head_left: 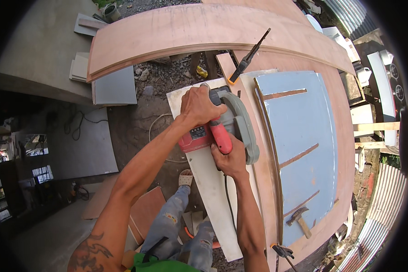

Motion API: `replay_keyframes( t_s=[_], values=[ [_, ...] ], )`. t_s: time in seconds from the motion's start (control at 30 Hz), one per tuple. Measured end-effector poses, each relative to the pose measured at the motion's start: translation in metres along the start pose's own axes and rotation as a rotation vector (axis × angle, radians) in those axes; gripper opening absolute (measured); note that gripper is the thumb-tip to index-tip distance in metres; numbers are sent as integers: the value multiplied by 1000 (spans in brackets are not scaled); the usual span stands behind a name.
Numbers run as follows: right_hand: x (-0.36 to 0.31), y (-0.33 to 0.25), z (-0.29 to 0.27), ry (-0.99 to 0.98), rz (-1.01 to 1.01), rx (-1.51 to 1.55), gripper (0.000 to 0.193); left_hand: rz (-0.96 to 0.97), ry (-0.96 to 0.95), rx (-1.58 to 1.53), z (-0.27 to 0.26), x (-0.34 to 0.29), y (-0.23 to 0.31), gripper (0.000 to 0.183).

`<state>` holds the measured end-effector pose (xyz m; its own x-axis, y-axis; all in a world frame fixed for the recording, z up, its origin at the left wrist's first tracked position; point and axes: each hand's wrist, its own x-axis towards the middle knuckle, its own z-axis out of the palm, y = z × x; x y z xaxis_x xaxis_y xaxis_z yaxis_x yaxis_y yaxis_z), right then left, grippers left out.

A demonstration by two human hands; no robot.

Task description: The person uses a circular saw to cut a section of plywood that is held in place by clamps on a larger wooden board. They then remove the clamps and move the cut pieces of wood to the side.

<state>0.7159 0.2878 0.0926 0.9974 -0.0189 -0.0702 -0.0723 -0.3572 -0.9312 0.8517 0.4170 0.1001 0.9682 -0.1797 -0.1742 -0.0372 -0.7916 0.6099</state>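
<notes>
A circular saw [195, 141] with a red motor housing and a grey blade guard rests on a long white board [213, 199]. My left hand [199, 108] is closed around the front of the saw, its thumb over the top. Behind it, my right hand [231, 161] grips the red rear handle. The saw's dark cord runs down beside my right forearm. To the right of the guard lies a long wooden strip [267, 195]. A bar clamp [245, 62] stands at the strip's far end, and another clamp [282, 250] sits at its near end. The blade is hidden.
A light blue panel [303, 131] with brown slots lies on plywood at the right, a hammer [299, 221] on it. A curved stack of plywood sheets [190, 34] spans the far side. A pale cable [153, 124] loops on the ground. My foot in a sandal [185, 177] is left of the board.
</notes>
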Motion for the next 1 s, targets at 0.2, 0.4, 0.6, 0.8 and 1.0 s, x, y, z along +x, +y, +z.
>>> replay_keyframes(
  t_s=[0.2, 0.4, 0.6, 0.8, 1.0],
  values=[
    [2, 5, 4, 30, -25, 15, 19, 97, 124, -187, -7, -13, -25, 73],
    [4, 3, 8, 24, -44, 11, 18, -601, 161, -510, 96, -239, -124, 87],
    [6, 6, 4, -14, 14, -2, 20, -962, -635, -1365, 162, -329, -75, 48],
    [11, 7, 7, -9, -33, -11, 21, -929, -725, -1291, 184, -338, -95, 37],
    [16, 2, 7, 4, -12, -4, 19, -957, -718, -1248, 176, -336, -88, 36]
  ],
)
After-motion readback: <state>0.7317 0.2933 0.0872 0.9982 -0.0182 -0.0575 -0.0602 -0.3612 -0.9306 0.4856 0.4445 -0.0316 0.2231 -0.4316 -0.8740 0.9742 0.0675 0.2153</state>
